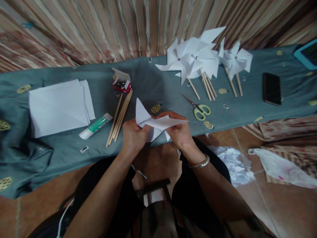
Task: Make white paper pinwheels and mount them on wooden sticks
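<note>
Over there several pinwheels (pixel 204 53) look finished; the left grip (pixel 134 136) and right grip (pixel 181 134) pinch folded paper (pixel 160 124), sheets (pixel 58 107) and sticks (pixel 123 115) lying unused.

A grey-green cloth (pixel 146 74) printed with yellow pineapples covers the worktop (pixel 240 114). Seen from its middle, white paper sheets (pixel 55 107), a green-and-white tube (pixel 96 125) and thin wooden sticks (pixel 121 117) lie toward nine o'clock, with an open red box (pixel 125 86) of small metal pieces at ten. White paper pinwheels (pixel 204 54) lie between one and two, a blue-edged device (pixel 303 54) past two, scissors (pixel 199 110) and a dark phone (pixel 271 88) toward three.
</note>
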Tool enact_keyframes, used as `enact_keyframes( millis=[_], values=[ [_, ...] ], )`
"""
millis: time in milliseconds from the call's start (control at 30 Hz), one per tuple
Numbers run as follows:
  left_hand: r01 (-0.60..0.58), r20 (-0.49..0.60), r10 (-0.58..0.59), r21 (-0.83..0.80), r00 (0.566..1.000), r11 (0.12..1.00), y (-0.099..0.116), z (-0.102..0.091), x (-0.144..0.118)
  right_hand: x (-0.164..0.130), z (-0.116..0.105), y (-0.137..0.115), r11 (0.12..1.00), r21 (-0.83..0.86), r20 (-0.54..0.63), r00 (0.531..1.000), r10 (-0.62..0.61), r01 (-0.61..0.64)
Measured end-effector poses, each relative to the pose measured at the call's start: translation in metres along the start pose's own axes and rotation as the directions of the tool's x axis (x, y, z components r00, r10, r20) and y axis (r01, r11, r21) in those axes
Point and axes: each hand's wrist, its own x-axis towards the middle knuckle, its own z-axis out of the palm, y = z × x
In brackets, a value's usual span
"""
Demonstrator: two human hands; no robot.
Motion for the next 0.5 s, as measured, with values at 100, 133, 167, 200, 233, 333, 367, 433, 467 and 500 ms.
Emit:
enact_keyframes(
  millis=[100,133,167,200,233,333,367,433,467,500],
  values=[
    [-0.003,0.001,0.003,-0.007,1.0,1.0,-0.0019,0.0004,0.0003,-0.0002,0.0012,0.0001,1.0,0.01,-0.013,1.0,0.01,-0.01],
    [-0.005,0.001,0.005,-0.009,1.0,1.0,-0.0024,0.0005,0.0003,-0.0002,0.0015,0.0001,1.0,0.012,-0.017,1.0,0.014,-0.014],
    [-0.008,0.003,0.008,-0.01,1.0,1.0,-0.0027,0.0005,0.0002,-0.0003,0.0017,0.0,1.0,0.016,-0.021,1.0,0.015,-0.015],
    [-0.009,0.003,0.009,-0.01,1.0,1.0,-0.0028,0.0006,0.0001,-0.0003,0.0018,0.0,1.0,0.026,-0.023,1.0,0.015,-0.015],
    [-0.01,0.003,0.01,-0.01,1.0,1.0,-0.0027,0.0006,0.0,-0.0003,0.0018,-0.0001,0.999,0.04,-0.024,1.0,0.014,-0.013],
    [-0.001,0.008,0.001,-0.013,1.0,1.0,-0.0014,0.0009,-0.0005,-0.0004,0.0016,-0.0006,0.998,0.066,-0.019,1.0,0.007,-0.005],
    [0.002,0.009,-0.002,-0.017,1.0,1.0,-0.0008,0.0009,-0.0006,-0.0005,0.0016,-0.0008,0.998,0.056,-0.017,1.0,0.003,-0.002],
    [0.005,0.012,-0.005,-0.025,1.0,1.0,0.0002,0.001,-0.0008,-0.0009,0.0018,-0.0012,1.0,0.015,-0.019,1.0,-0.006,0.007],
    [0.006,0.014,-0.005,-0.028,1.0,1.0,0.0005,0.001,-0.0008,-0.0011,0.0021,-0.0012,1.0,-0.004,-0.023,1.0,-0.014,0.014],
    [0.005,0.016,-0.004,-0.031,1.0,1.0,0.0007,0.001,-0.0009,-0.0012,0.0024,-0.001,1.0,-0.016,-0.029,0.999,-0.024,0.023]
  ],
)
